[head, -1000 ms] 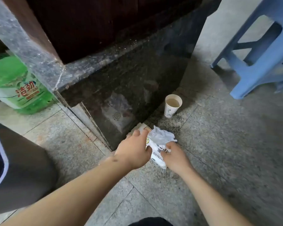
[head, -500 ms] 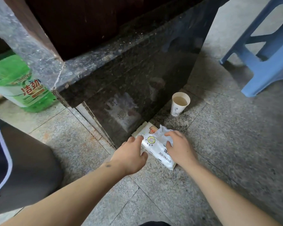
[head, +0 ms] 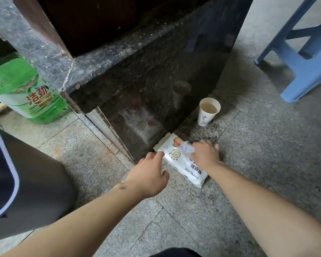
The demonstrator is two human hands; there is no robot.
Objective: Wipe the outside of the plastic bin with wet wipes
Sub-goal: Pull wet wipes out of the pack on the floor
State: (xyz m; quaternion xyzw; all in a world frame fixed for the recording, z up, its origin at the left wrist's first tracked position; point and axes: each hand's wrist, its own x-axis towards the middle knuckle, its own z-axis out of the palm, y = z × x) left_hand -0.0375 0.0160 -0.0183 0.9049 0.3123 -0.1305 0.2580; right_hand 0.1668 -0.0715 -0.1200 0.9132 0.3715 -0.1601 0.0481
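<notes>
A white pack of wet wipes (head: 183, 164) lies on the stone floor against the base of a dark polished slab. A crumpled wet wipe (head: 186, 148) sticks out of its top opening. My right hand (head: 205, 154) rests over the pack's right side, its thumb and forefinger closed on that wipe and its other fingers spread. My left hand (head: 148, 175) is beside the pack with fingers apart, the index fingertip pressing the pack's left edge. At the left edge stands a dark grey rounded body with a pale rim (head: 35, 186), which looks like the plastic bin.
A paper cup (head: 208, 112) with pale liquid stands on the floor just beyond the pack. A large green detergent bottle (head: 24, 89) sits at the left behind the dark granite slab (head: 156, 86). A blue plastic stool (head: 304, 58) is at the upper right.
The pack has come down from my hands onto the floor. My left hand has let go and now only touches it. The wipe shows less than before.
</notes>
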